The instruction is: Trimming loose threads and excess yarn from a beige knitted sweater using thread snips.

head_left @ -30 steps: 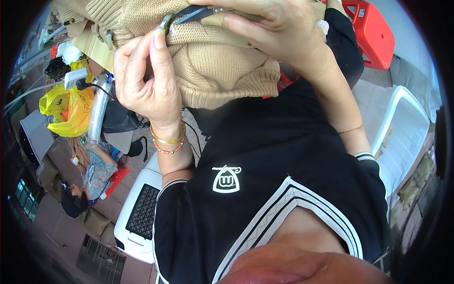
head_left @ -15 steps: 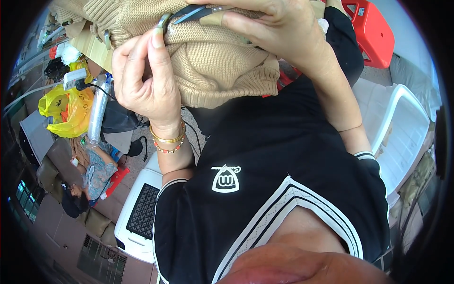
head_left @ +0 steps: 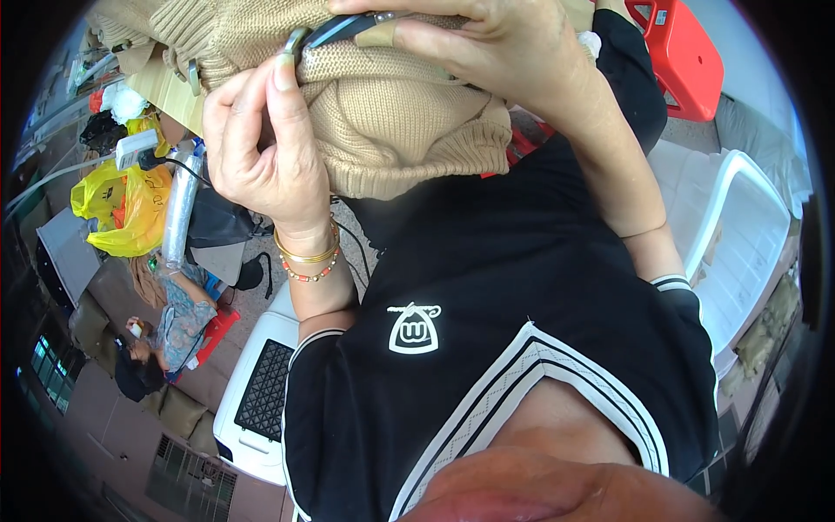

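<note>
A tan knitted cardigan (head_left: 396,130) with ribbed edges lies at the top of the view. My left hand (head_left: 274,148) pinches a round, dark-rimmed button (head_left: 296,41) on its edge between thumb and finger. In my right hand (head_left: 522,52) is a pair of small dark thread snips (head_left: 344,30), their tips pointing left, close beside the button. Whether the blades touch thread cannot be made out. Another button (head_left: 194,76) shows farther left on the knit. My right fingers partly cover the snips' handle.
Left are a yellow plastic bag (head_left: 130,209), a white plug adapter (head_left: 136,148) with cables, and a clear wrapped roll (head_left: 181,209). Another person (head_left: 178,326) sits beyond. A white box (head_left: 261,391), a red stool (head_left: 687,65) and a white plastic bin (head_left: 739,235) stand around me.
The snips have shifted slightly left, bringing their tips nearer the button. My left hand and the button have moved a little left too. Both grips stay the same.
</note>
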Motion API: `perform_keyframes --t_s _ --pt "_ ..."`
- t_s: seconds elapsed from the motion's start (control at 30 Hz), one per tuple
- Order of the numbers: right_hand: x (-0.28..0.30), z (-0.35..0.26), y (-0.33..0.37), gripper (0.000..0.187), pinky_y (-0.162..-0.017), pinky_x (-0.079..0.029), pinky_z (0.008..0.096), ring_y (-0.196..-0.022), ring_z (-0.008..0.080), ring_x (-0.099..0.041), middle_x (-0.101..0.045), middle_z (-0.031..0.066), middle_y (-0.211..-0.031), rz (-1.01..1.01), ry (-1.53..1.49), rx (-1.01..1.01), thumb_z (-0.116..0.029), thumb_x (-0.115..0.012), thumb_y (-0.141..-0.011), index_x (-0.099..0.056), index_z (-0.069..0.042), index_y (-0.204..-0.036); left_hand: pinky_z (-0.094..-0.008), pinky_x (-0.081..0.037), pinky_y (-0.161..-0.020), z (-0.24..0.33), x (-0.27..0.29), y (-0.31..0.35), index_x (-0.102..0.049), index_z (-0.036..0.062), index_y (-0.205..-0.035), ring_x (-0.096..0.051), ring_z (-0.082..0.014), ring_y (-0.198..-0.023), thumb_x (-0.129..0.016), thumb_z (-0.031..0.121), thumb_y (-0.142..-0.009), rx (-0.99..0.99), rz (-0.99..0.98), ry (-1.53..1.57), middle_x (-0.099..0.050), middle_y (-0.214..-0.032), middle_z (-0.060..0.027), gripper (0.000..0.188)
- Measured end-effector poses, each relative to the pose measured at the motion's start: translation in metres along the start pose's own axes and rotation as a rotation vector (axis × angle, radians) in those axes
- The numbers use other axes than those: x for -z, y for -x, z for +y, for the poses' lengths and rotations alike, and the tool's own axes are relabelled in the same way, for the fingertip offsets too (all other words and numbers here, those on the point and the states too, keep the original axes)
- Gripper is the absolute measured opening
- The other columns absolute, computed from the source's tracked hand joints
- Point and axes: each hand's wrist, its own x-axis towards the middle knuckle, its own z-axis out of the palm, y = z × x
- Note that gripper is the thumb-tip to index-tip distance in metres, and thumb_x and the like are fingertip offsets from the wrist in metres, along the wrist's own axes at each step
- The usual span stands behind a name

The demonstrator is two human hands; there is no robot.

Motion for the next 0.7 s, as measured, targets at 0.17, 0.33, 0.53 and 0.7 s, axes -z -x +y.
perform_keyframes --t_s 0.17,0.33,0.53,0.7 --pt "0.000 0.001 0.001 0.021 -0.062 -0.046 0.0324 -0.074 0.0227 -0.058 -0.056 0.0082 -0.081 -0.024 0.078 0.033 -0.007 -0.077 -0.074 -0.072 -0.003 -0.094 -0.0219 -0.047 -0.067 -0.001 -0.001 0.002 -0.074 -0.0008 -0.098 -0.060 -0.0108 -0.075 -0.072 0.000 -0.086 -0.026 -0.006 0.000 -0.066 -0.087 -0.0061 0.012" --pt "0.012 -0.012 0.000 0.024 -0.063 -0.046 0.0327 -0.075 0.0244 -0.058 -0.057 0.0100 -0.083 -0.100 0.058 -0.138 -0.007 -0.076 -0.075 -0.071 -0.002 -0.098 -0.0188 -0.039 -0.053 0.010 -0.006 -0.003 -0.074 0.0050 -0.093 -0.049 -0.0053 -0.062 -0.077 0.008 -0.084 0.052 -0.061 -0.094 -0.060 -0.084 -0.0003 0.010" --pt "0.026 0.013 0.050 0.054 -0.074 -0.047 0.0312 -0.088 0.0184 -0.058 -0.059 0.0090 -0.099 0.191 -0.159 -0.169 -0.015 -0.084 -0.073 -0.062 -0.002 -0.120 -0.0180 -0.037 -0.054 0.005 -0.001 -0.018 -0.076 0.0025 -0.093 -0.047 -0.0038 -0.065 -0.078 0.007 -0.083 0.082 -0.090 -0.104 -0.058 -0.080 0.0011 0.012" --pt "0.027 0.018 0.109 0.060 -0.073 -0.048 0.0310 -0.085 0.0214 -0.059 -0.059 0.0115 -0.100 0.122 0.110 -0.252 -0.022 -0.088 -0.068 -0.058 -0.003 -0.117 -0.0209 -0.043 -0.062 -0.005 0.002 -0.015 -0.074 -0.0020 -0.092 -0.053 -0.0074 -0.069 -0.075 0.004 -0.086 0.031 -0.033 -0.014 -0.063 -0.081 -0.0028 0.009"
